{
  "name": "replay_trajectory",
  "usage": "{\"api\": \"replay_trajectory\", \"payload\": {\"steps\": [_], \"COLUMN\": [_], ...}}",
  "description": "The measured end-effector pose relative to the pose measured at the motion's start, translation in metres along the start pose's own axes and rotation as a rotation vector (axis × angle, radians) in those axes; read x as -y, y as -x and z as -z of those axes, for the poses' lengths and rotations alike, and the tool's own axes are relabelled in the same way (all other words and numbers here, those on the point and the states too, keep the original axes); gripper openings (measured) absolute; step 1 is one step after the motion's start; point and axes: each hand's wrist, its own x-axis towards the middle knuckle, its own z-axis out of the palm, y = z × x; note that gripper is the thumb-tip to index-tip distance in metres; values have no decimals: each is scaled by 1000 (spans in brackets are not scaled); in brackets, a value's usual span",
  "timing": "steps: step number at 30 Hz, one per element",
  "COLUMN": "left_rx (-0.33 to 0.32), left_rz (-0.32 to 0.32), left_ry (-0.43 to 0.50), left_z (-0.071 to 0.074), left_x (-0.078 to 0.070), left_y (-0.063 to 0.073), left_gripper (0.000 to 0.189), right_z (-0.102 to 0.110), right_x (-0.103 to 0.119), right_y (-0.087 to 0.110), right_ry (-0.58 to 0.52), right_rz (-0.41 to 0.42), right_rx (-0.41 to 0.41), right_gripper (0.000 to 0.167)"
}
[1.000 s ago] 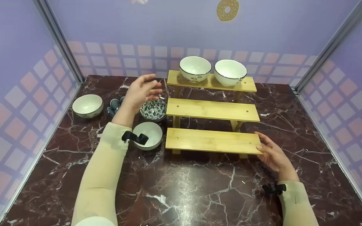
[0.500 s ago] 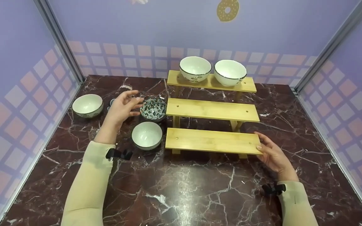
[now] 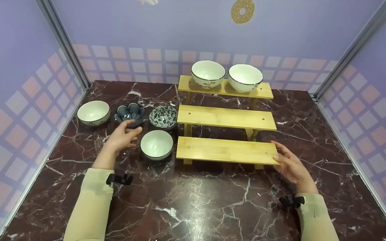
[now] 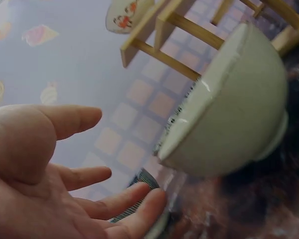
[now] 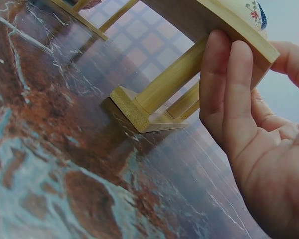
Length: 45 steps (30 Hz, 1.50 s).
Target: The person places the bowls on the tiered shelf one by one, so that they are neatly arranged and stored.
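Observation:
My left hand (image 3: 120,140) hovers with spread fingers and holds nothing. Beyond its fingertips sits a dark blue petal-shaped bowl (image 3: 133,108), partly hidden by the hand. Right of the hand is a plain white bowl (image 3: 156,144), whose pale outer side fills much of the left wrist view. Behind that stands a bowl with a dark floral pattern inside (image 3: 163,116). My right hand (image 3: 293,167) pinches the right end of the lowest step of a three-step wooden rack (image 3: 226,149). In the right wrist view, fingers (image 5: 239,74) reach under that step's board.
Two white bowls with dark rims, a left one (image 3: 208,73) and a right one (image 3: 245,77), stand on the top step. Another white bowl (image 3: 93,113) is at the far left. Purple walls enclose the dark marbled table (image 3: 213,207) at the back and sides.
My left hand has moved left and toward me, from near the rack past the floral bowl, uncovering more of the blue petal-shaped bowl. The right hand keeps its hold on the rack.

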Motion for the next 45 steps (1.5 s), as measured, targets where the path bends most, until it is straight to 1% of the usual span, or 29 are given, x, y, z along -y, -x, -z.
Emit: {"api": "replay_trajectory", "payload": {"steps": [3,5,9,14,19,21,24,29,33,36,38,41,45], "left_rx": [57,85,138,186,231,261,324,397,433,464,476,474,449], "left_rz": [39,54,65,67,40,25,0,-27,-38,-51,-56,-58,-60], "left_ry": [17,23,40,103,167,200,244,358,452,492,503,513,528], "left_z": [-2,-3,-4,-8,-12,-12,-11,-10,-11,-12,-13,-15,-17], "left_x": [8,12,19,27,37,40,45,56,64,67,68,69,71], "left_y": [1,2,4,6,6,6,6,6,5,4,4,3,2], "left_gripper": [76,77,80,80,77,76,78,79,79,81,82,82,80], "right_z": [0,0,0,0,0,0,0,0,0,0,1,1,1], "right_x": [0,0,-1,-1,0,0,1,2,1,1,0,-1,-1], "right_y": [0,-1,-1,-1,-1,-1,-2,-2,-2,-1,-1,0,-1], "right_ry": [19,19,-3,-19,-20,-18,-7,19,21,13,4,-12,-24], "right_rz": [-1,0,3,-1,-6,-5,-8,-13,-14,-10,-8,-7,-4], "right_rx": [-15,-16,-15,-10,-5,-2,-5,-11,-15,-14,-10,-5,-6], "right_gripper": [55,56,55,53,52,52,52,53,52,51,51,52,52]}}
